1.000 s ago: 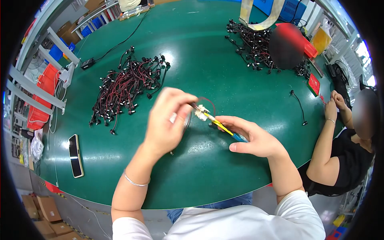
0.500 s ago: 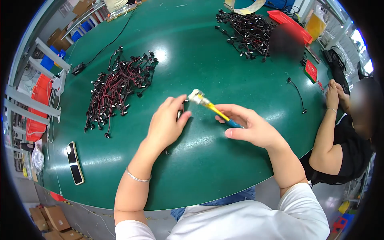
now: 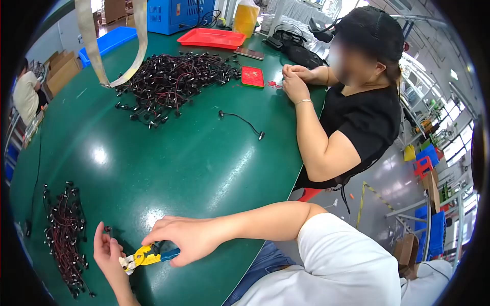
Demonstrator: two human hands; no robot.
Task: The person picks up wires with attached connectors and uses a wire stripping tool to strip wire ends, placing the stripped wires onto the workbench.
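Observation:
My right hand [image 3: 190,238] is closed around the blue handles of a pair of yellow-and-blue pliers [image 3: 145,256]. White material covers part of their metal jaws, which point left toward my left hand [image 3: 109,257]. That hand is side-on with its fingers curled. By its fingertips shows the dark end of a short cable [image 3: 107,229]; the rest of that cable is hidden behind the hand. A pile of dark red and black cables [image 3: 66,234] with small connectors lies left of my left hand.
A larger cable pile [image 3: 178,76] lies across the green table [image 3: 204,168], near a red tray [image 3: 212,38] and a small red tray [image 3: 252,76]. A single cable [image 3: 242,122] lies apart. On the right sits a co-worker [image 3: 352,117], hands together over the table. A looped pale strip [image 3: 92,41] hangs at upper left.
The view has swung to the right, bringing the co-worker and far pile into fuller sight. My right hand has closed more firmly on the pliers, whose jaws are now beside my left hand.

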